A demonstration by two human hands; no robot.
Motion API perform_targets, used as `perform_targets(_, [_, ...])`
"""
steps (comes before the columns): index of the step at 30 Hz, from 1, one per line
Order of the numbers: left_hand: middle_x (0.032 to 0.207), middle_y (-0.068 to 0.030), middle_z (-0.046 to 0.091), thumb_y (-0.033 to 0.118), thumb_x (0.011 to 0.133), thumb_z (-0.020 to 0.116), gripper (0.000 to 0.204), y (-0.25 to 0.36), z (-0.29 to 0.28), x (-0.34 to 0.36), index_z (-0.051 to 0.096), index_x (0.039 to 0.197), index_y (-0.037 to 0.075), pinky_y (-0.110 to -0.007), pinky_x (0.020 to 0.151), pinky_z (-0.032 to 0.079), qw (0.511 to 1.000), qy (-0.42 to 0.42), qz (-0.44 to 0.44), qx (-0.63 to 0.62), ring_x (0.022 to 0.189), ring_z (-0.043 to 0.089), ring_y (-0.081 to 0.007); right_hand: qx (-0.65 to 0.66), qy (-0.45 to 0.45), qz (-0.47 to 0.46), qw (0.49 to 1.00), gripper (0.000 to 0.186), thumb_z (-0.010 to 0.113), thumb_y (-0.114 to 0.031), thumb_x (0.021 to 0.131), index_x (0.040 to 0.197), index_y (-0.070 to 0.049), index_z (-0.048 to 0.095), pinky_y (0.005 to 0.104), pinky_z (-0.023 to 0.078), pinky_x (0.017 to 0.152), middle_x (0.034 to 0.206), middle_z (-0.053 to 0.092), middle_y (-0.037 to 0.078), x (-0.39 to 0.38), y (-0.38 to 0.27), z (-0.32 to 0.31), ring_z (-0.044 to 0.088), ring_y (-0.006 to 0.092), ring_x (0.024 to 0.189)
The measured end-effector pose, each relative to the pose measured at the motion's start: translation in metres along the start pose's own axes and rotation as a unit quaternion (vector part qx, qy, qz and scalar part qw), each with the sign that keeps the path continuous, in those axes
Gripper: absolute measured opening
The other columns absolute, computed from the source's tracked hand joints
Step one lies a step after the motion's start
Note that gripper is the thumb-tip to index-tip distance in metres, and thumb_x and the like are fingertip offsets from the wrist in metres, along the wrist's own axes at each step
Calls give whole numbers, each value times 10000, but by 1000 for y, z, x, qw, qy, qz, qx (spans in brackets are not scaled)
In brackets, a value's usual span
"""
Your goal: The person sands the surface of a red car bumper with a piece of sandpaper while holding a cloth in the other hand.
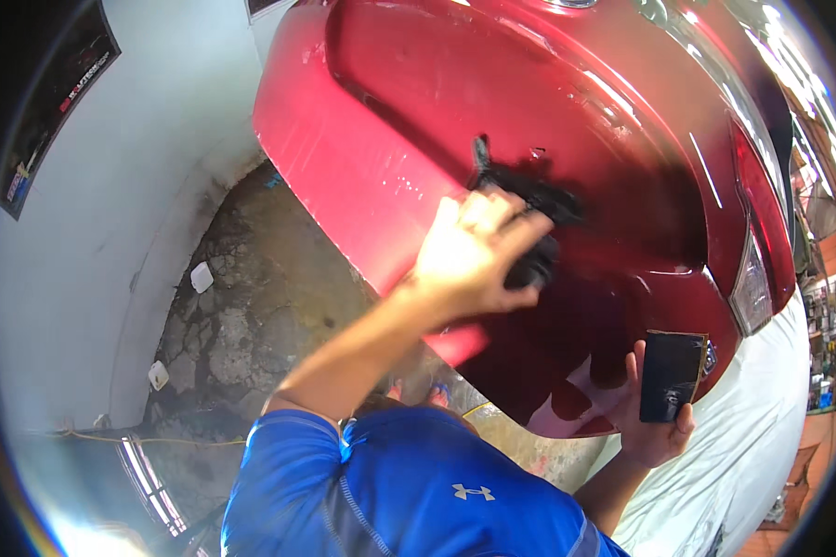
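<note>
A glossy, curved, deep-red painted metal car point(362, 186) stands before a person in a short-sleeved blue fabric shirt point(390, 483). The person's left hand point(474, 246) is stretched out over the middle of the car, palm down, above a dark black, irregular thing with a short stub at its upper end point(532, 186). Its fingers are bent over this thing and the thumb stands apart from them, with black showing between. Blur hides the contact, so one cannot tell whether the left hand grips the thing or only presses on it. The black thing lies at the car's middle, over its painted surface; its exact kind cannot be made out.

The right hand point(655, 441) is beside the lower right part of the car, turned palm up. It clasps a flat, black, rectangular slab with a thin tan edge point(671, 376), fingers along the left edge and thumb at the lower right corner.

A red-and-clear plastic lamp point(754, 283) sits at the car's right end, and a pale, wrinkled cloth sheet point(748, 455) hangs just below that end. Left of the car rises a whitish wall point(186, 102) bearing a dark rectangular poster point(60, 111). Between wall and car spreads a cracked, stained grey concrete floor point(269, 278), where two small white pieces point(202, 277) lie near the wall.
</note>
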State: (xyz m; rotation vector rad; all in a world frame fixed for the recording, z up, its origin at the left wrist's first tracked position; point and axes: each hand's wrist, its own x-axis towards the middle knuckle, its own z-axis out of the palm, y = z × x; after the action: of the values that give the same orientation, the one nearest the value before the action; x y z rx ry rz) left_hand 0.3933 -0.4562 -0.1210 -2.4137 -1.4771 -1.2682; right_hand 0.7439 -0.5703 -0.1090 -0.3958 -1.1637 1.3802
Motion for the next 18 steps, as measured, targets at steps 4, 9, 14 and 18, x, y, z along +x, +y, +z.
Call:
perform_targets(4, [1345,-133,649,520,709,840,658,-131,-35,26,725,1224,126,-626,1013,461,969,135,-101,179,1286,588,-375,103,-24,22,994,831,418,-588,1104,1707,-34,276,685,272,1280,1706,352,296,-9,0,-3,313,551,1574])
perform_targets(9, [1194,-200,713,483,777,820,550,-196,-55,35,716,1065,27,-568,982,518,954,167,-246,-28,1129,680,-396,92,-5,55,994,848,399,-593,1134,1694,24,245,663,374,1238,1692,330,339,-8,6,12,354,544,1555])
perform_targets(14, [1271,-206,701,367,691,844,595,-68,-13,1,670,1161,46,-552,1068,508,992,109,41,-51,1231,661,-419,-302,-24,-56,951,743,412,-474,1167,1645,89,332,583,441,1213,1631,440,324,69,-24,34,457,471,1518])
perform_targets(18, [1167,-142,694,327,636,925,592,-7,50,-64,688,1125,94,-537,994,521,977,171,104,-74,1162,675,-380,-625,-125,-155,754,581,496,-268,1142,1617,60,434,466,349,1275,1665,476,227,154,-30,67,447,336,1561])
